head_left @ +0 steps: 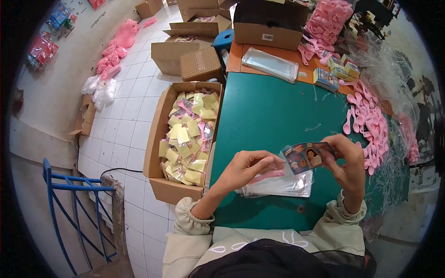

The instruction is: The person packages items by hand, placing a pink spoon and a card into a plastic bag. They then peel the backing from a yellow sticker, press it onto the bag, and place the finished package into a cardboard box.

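My right hand (pixel 345 162) grips a printed card (pixel 306 158) with colourful pictures on it, tilted over the table. My left hand (pixel 250 169) is closed, thumb against fingers, at the edge of a clear plastic bag that meets the card's left end. Something pink (pixel 266 176), seemingly a spoon, shows just below the left fingers; its outline is partly hidden. Beneath both hands lies a stack of clear plastic bags (pixel 292 185) on the green table top (pixel 264 116).
Left of the table stands a carton (pixel 155 157) full of filled bags with yellow cards. Loose pink spoons (pixel 373 125) heap at the right. Farther back are card stacks (pixel 326 78), a pack of clear bags (pixel 270 64) and an open box (pixel 266 34). A blue metal rack (pixel 76 187) stands left.
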Tool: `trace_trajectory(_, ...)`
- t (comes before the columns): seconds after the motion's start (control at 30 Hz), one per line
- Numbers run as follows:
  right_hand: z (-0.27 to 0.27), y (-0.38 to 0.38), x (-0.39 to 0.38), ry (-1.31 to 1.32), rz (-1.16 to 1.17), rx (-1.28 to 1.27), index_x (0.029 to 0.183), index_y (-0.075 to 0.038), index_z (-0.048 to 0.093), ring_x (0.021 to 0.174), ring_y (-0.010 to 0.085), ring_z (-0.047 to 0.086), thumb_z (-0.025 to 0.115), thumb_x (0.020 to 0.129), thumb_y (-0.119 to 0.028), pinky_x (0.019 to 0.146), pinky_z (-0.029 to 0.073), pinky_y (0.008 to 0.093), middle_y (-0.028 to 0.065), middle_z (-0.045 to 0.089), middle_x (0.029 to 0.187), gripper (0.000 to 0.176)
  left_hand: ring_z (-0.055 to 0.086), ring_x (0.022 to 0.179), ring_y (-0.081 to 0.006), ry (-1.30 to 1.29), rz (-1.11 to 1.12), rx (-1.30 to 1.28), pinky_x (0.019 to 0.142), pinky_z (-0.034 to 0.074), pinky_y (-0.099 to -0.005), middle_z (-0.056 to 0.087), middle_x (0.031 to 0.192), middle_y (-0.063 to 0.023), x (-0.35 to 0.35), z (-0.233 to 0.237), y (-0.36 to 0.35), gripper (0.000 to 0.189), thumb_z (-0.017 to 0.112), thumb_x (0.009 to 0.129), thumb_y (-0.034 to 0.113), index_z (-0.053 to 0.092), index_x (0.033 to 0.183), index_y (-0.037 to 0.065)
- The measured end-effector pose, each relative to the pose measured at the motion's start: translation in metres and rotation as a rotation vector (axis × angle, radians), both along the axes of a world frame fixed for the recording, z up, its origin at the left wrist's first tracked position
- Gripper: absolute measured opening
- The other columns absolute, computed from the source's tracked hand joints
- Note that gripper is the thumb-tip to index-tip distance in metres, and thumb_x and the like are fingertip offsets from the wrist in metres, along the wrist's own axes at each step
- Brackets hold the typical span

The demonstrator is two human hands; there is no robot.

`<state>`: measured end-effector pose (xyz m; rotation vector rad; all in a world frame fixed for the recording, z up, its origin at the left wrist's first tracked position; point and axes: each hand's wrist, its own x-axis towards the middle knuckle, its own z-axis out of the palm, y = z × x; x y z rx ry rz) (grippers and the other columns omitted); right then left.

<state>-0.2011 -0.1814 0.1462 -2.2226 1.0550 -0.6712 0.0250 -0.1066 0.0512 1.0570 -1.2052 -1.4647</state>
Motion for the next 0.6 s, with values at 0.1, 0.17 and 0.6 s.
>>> trace_trajectory(0.1,-0.002,0.002,-0.003,-0.062,0.003,0.007,0.092,0.0,0.061,0.067,0.0153,0.06,0.062,0.076,0.003,0.057,0.047,0.0252,0.0088,0.062,0.08,0.016,0.057,0.078,-0.0078,0.019,0.007,-0.049,0.071,0.047,-0.0228,0.065,0.089,-0.0067,0.001,-0.001,0.002,0.029,0.049,0.095,0.019,0.063,0.1,-0.006)
trace_trajectory(0.17,-0.002,0.0,-0.002,-0.064,0.077,0.067,0.092,0.001,0.061,0.066,0.0165,0.061,0.063,0.076,0.003,0.057,0.047,0.0262,0.0092,0.061,0.08,0.016,0.056,0.078,-0.0076,-0.012,-0.011,-0.039,0.071,0.047,-0.0235,0.066,0.088,-0.0067,0.001,0.0,0.003,0.028,0.05,0.095,0.019,0.063,0.1,-0.005)
trace_trajectory(0.6,-0.027,0.0,0.011,0.403,0.473,0.063,0.111,-0.006,0.048,0.079,0.0337,0.061,0.057,0.086,-0.022,0.063,0.048,0.0411,0.0122,0.058,0.093,0.032,0.06,0.071,-0.0093,-0.261,-0.052,-0.059,0.065,0.049,-0.0258,0.069,0.082,-0.0114,-0.009,0.018,0.008,0.039,0.056,0.09,0.016,0.047,0.127,0.007)
